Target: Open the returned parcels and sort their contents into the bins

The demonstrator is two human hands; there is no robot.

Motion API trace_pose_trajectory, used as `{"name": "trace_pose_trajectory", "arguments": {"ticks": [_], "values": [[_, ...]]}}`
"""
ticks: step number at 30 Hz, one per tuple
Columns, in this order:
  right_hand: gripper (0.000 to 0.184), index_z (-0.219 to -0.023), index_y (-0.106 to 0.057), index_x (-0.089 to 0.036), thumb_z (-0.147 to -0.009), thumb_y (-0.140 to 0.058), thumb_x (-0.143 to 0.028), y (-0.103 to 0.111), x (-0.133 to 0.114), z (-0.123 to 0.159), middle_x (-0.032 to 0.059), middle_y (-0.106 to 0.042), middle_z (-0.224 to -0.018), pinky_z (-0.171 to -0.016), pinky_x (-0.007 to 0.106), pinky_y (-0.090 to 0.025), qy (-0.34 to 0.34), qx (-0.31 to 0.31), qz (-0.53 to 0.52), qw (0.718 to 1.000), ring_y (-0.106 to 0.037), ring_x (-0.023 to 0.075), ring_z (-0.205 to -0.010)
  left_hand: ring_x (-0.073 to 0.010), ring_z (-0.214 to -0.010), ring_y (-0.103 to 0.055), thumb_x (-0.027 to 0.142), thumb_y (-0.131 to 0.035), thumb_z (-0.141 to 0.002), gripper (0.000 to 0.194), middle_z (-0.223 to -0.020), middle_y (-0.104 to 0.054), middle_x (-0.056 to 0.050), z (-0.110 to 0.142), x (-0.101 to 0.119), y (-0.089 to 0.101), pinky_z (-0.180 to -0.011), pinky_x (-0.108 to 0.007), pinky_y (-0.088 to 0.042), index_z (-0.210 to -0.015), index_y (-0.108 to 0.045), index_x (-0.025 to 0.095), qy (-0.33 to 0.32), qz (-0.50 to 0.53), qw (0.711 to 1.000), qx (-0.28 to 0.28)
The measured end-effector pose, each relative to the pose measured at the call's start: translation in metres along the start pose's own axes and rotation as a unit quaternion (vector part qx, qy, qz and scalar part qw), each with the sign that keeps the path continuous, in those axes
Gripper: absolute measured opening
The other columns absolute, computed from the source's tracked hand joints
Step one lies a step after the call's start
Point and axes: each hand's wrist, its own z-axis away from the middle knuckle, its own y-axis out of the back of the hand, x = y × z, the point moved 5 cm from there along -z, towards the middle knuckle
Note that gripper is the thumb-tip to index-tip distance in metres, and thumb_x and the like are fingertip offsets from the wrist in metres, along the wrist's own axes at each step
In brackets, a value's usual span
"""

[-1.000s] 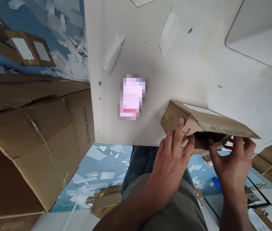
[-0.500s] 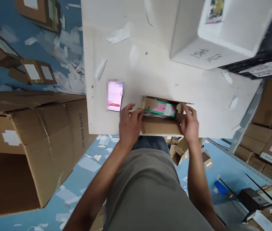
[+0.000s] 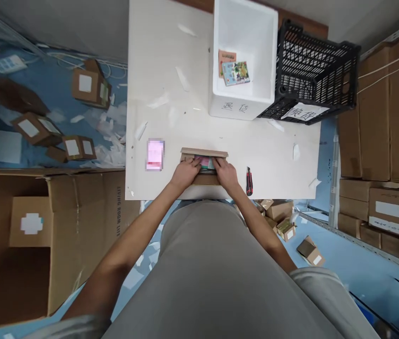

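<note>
A small opened cardboard box (image 3: 207, 179) lies at the table's front edge, its back flap raised. Inside shows a pink and green packet (image 3: 204, 162), partly covered by fingers. My left hand (image 3: 186, 173) is closed over the left end of the box, fingertips dipping into the opening by the packet. On the right end, my right hand (image 3: 225, 172) is closed the same way, its fingers bent inward. Both thumbs are mostly hidden. To the right of that hand lies a red and black utility knife (image 3: 249, 181). A phone with a blurred pink screen (image 3: 155, 154) rests left of the box.
Behind stand a white foam bin (image 3: 216, 101) holding booklets (image 3: 236, 73) and a black plastic crate (image 3: 317, 82). A large open carton (image 3: 86, 226) adjoins the table's left side. Paper scraps and cartons litter the blue floor; boxes (image 3: 390, 212) fill the right shelf.
Both hands have come closer together, from the box's side walls and flaps to over its opening. The view has shifted, showing the bin's inside and the utility knife.
</note>
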Motion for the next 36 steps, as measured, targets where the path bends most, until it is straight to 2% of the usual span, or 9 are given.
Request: {"name": "trace_pose_trajectory", "arguments": {"ticks": [4, 7, 10, 13, 17, 21, 26, 30, 36], "values": [[0.059, -0.166, -0.058, -0.01, -0.112, -0.035, -0.005, 0.005, -0.007, -0.006, 0.0235, -0.049, -0.181, -0.111, 0.05, -0.054, 0.056, -0.021, 0.019, 0.998, -0.068, 0.0351, -0.133, -0.0462, -0.139, -0.059, 0.003, -0.038, -0.1, 0.055, -0.151, -0.07, -0.031, -0.003, 0.006, 0.007, -0.106, -0.061, -0.055, -0.133, -0.081, 0.008, 0.063, -0.05, 0.997, -0.003], [0.054, -0.161, -0.063, -0.009, -0.113, -0.038, -0.008, 0.016, -0.002, -0.001, 0.0237, -0.051, -0.181, -0.114, 0.051, -0.052, 0.091, -0.003, 0.019, 0.996, -0.068, 0.0359, -0.134, -0.0442, -0.14, -0.058, 0.007, -0.041, -0.101, 0.055, -0.165, -0.062, -0.026, 0.007, 0.001, 0.013, -0.112, -0.059, -0.053, -0.145, -0.075, 0.012, 0.095, -0.04, 0.994, 0.047], [0.055, -0.171, -0.054, -0.008, -0.12, -0.046, -0.027, 0.026, 0.009, 0.01, 0.0269, -0.045, -0.182, -0.113, 0.049, -0.053, 0.086, 0.023, 0.012, 0.996, -0.067, 0.0374, -0.137, -0.0427, -0.139, -0.058, 0.015, -0.047, -0.104, 0.052, -0.174, -0.054, -0.021, 0.021, -0.016, 0.017, -0.115, -0.055, -0.051, -0.149, -0.07, 0.018, 0.161, -0.001, 0.98, 0.113], [0.081, -0.18, -0.041, -0.01, -0.114, -0.068, -0.05, 0.026, 0.023, 0.019, 0.0313, -0.036, -0.185, -0.111, 0.047, -0.056, 0.056, 0.039, -0.001, 0.998, -0.068, 0.0383, -0.137, -0.0437, -0.142, -0.056, 0.021, -0.051, -0.104, 0.051, -0.172, -0.054, -0.021, 0.03, -0.034, 0.013, -0.117, -0.053, -0.051, -0.153, -0.067, 0.018, 0.207, 0.016, 0.967, 0.146], [0.115, -0.186, -0.029, -0.012, -0.098, -0.091, -0.055, 0.01, 0.033, 0.015, 0.0335, -0.031, -0.187, -0.113, 0.049, -0.06, 0.044, 0.025, -0.013, 0.999, -0.068, 0.0417, -0.141, -0.0428, -0.146, -0.057, 0.018, -0.053, -0.104, 0.054, -0.172, -0.053, -0.023, 0.028, -0.04, 0.0, -0.122, -0.056, -0.052, -0.157, -0.064, 0.016, 0.188, -0.014, 0.971, 0.145], [0.131, -0.189, -0.018, -0.013, -0.092, -0.096, -0.053, -0.005, 0.034, 0.007, 0.0313, -0.026, -0.191, -0.115, 0.051, -0.062, 0.041, 0.038, -0.029, 0.998, -0.066, 0.0445, -0.146, -0.0411, -0.15, -0.059, 0.011, -0.054, -0.102, 0.058, -0.17, -0.058, -0.023, 0.004, -0.024, -0.018, -0.126, -0.056, -0.052, -0.159, -0.064, 0.014, 0.125, -0.04, 0.984, 0.121], [0.133, -0.19, -0.012, -0.015, -0.091, -0.096, -0.046, -0.011, 0.035, 0.004, 0.0267, -0.01, -0.195, -0.117, 0.053, -0.063, 0.028, 0.065, -0.053, 0.996, -0.066, 0.044, -0.147, -0.0415, -0.15, -0.062, 0.005, -0.064, -0.094, 0.07, -0.163, -0.064, -0.029, -0.058, 0.005, -0.039, -0.124, -0.055, -0.052, -0.163, -0.061, 0.009, 0.043, -0.084, 0.995, 0.035], [0.133, -0.19, -0.014, -0.015, -0.091, -0.097, -0.046, -0.013, 0.037, 0.004, 0.0271, -0.006, -0.195, -0.115, 0.054, -0.064, 0.02, 0.072, -0.065, 0.995, -0.068, 0.044, -0.145, -0.0421, -0.135, -0.073, 0.005, -0.071, -0.092, 0.055, -0.139, -0.076, -0.033, -0.099, 0.018, -0.048, -0.118, -0.052, -0.052, -0.146, -0.072, 0.004, 0.036, -0.097, 0.995, -0.001], [0.139, -0.19, -0.016, -0.019, -0.085, -0.101, -0.052, -0.019, 0.037, 0.002, 0.0266, -0.01, -0.195, -0.114, 0.056, -0.065, 0.02, 0.078, -0.099, 0.992, -0.067, 0.0453, -0.148, -0.0417, -0.127, -0.078, 0.008, -0.079, -0.087, 0.052, -0.134, -0.079, -0.032, -0.107, 0.026, -0.045, -0.114, -0.051, -0.054, -0.139, -0.076, 0.007, 0.042, -0.1, 0.994, -0.004]]}}
